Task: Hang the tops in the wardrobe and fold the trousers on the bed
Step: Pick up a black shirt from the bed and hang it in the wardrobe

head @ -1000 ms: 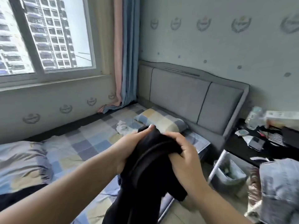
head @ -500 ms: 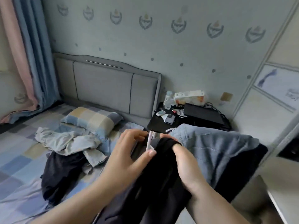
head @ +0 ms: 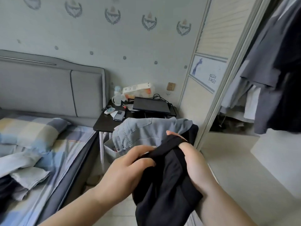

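Hands hold a black garment (head: pixel 164 180) at about 6 o'clock in the view, bunched between them and hanging down out of frame. The left hand (head: pixel 128 170) pinches a fold of the fabric between thumb and curled fingers; the right hand (head: pixel 193 162) has its fingers curled round a band of the cloth that loops over its knuckles.

The step in hand looks like carrying a top to the wardrobe (head: pixel 267 88), open at 2 o'clock with dark and grey clothes hanging inside. Next, I judge, the neck opening must be found and a hanger fed in; no free hanger shows.

Whether the garment is a top or trousers cannot be told. Its lower part is cut off. Denim jeans (head: pixel 146 132) lie draped just behind the hands, at 12 o'clock from them. More crumpled clothes lie on the bed (head: pixel 70 144) at 9 o'clock, partly cropped.
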